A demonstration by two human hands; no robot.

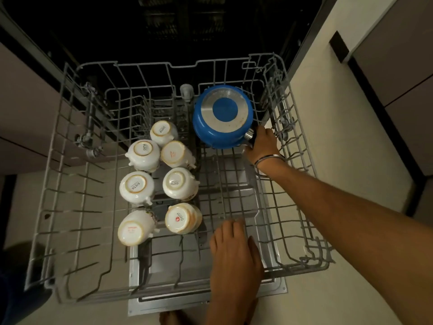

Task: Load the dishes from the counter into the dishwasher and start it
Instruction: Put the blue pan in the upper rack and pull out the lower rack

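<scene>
The grey wire dishwasher rack (187, 65) is pulled out below me. A blue pan (222, 111) lies upside down at the rack's back right. My right hand (261, 145) grips the pan's dark handle beside the rack's right wall. Several white cups (141, 150) stand upside down in two rows in the middle of the rack. My left hand (234, 250) rests palm down on the wires near the rack's front edge, right of the nearest cup (182, 218), and holds nothing.
The open dishwasher door (164, 299) lies under the rack, and the dark tub (164, 24) gapes behind it. Cabinet fronts (28, 113) stand at the left and far right. Pale floor (339, 137) runs along the right. The rack's left rows of tines hold nothing.
</scene>
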